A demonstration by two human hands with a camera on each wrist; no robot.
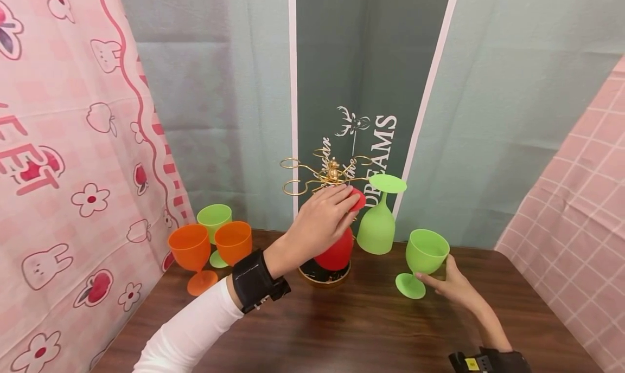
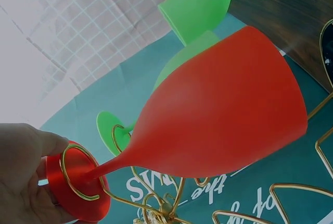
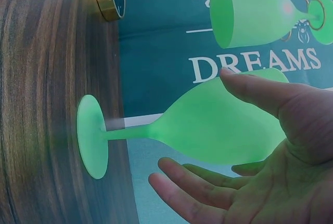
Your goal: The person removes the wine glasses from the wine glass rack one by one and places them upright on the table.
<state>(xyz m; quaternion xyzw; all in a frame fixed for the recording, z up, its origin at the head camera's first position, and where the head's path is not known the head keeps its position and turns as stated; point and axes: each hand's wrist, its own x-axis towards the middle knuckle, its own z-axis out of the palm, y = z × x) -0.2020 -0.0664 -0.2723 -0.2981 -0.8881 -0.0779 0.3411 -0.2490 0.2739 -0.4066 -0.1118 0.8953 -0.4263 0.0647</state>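
On the wooden desk [image 1: 342, 329], hemmed by a pink printed cloth [image 1: 63, 161] on the left, a pink checked cloth [image 1: 581, 199] on the right and a grey-green backdrop [image 1: 512, 91] behind, stands a gold wire rack [image 1: 324, 175] on a round base near the back edge. Bare desk lies between the rack and the near edge, and between the two forearms.

Left hand [image 1: 319, 221]: the arm, in a white sleeve with a black wrist strap, reaches up and forward to the rack. Its fingers and thumb pinch the foot of a red glass [image 2: 229, 109], which hangs upside down with its stem inside a gold wire loop; the bowl hangs just above the rack base.

Right hand [image 1: 451, 283]: low, near the right side of the desk, palm turned toward an upright green glass [image 1: 423, 256] standing on the desk. The fingers are spread and only lightly curved; the thumb tip touches the bowl, the other fingers lie just beside it, not closed round it.

A second green glass [image 1: 378, 221] hangs upside down on the rack, just right of the red one and near the standing glass.

Two orange glasses [image 1: 192, 251] and another green one [image 1: 215, 221] stand close together at the left rear, near the pink printed cloth and well apart from both hands.
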